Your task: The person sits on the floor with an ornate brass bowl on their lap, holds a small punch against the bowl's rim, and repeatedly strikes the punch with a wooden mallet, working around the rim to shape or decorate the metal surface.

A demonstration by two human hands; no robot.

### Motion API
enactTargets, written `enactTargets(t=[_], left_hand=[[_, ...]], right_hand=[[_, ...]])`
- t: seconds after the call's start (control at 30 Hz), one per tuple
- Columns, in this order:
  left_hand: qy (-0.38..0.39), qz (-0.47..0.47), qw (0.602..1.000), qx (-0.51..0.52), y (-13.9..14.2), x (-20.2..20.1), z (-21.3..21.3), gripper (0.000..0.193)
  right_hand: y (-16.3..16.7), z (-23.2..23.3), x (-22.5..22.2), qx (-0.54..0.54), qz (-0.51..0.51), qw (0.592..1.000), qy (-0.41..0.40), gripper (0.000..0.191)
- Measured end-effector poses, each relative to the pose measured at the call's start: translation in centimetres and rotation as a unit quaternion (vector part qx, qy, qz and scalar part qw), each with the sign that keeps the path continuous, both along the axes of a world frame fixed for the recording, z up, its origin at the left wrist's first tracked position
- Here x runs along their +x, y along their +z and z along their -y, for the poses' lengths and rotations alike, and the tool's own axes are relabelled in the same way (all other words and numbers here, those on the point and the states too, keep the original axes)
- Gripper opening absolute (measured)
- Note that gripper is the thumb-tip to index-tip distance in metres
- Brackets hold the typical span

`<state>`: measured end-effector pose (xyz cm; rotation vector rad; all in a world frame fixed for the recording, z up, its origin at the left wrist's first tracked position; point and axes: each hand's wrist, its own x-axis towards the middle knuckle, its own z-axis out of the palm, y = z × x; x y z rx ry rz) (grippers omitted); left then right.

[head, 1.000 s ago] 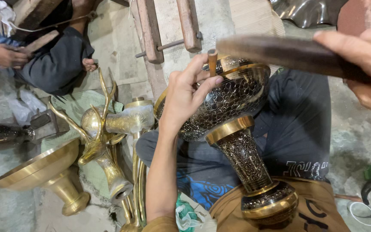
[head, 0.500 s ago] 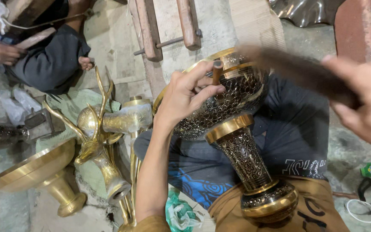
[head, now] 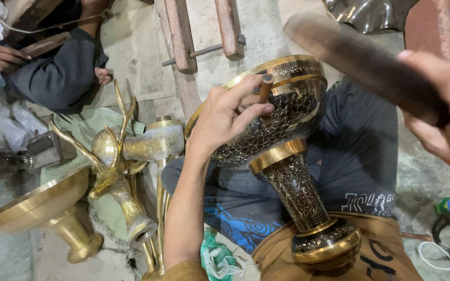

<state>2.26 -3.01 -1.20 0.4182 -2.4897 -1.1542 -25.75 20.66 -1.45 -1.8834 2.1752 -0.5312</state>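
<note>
Left hand pins a punch to an engraved brass pedestal bowl while the right holds a raised wooden mallet.

The left hand (head: pixel 225 117) has its fingers (head: pixel 251 88) closed around a small punch (head: pixel 265 87), tip set on the rim of the brass bowl (head: pixel 287 112), which lies tilted across the lap beneath those fingers, its foot toward the person. The right hand (head: pixel 441 114) grips a dark mallet (head: pixel 360 62), up and right of them. Left of the fingers stand a brass deer head (head: pixel 113 171) and a plain brass bowl (head: pixel 32 203).
</note>
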Motion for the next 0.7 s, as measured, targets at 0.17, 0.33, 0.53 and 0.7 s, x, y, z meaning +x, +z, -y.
enactTargets(t=[0.17,0.33,0.53,0.7], left_hand=[[-0.015,0.004,1.000,-0.005,-0.06,0.02,0.27,0.044],[-0.022,0.021,0.999,0.014,-0.16,0.08,0.53,0.043],[-0.032,0.017,0.999,0.018,-0.02,0.01,0.67,0.043],[-0.036,0.020,0.999,0.011,0.30,0.04,0.81,0.043]], right_hand=[[-0.06,-0.03,-0.16,-0.061,0.063,0.996,0.001,0.070],[0.09,0.21,-0.05,-0.081,0.068,0.994,0.019,0.071],[0.41,0.47,0.35,-0.093,0.088,0.992,-0.004,0.069],[-0.32,0.22,0.18,-0.077,0.128,0.988,-0.033,0.070]])
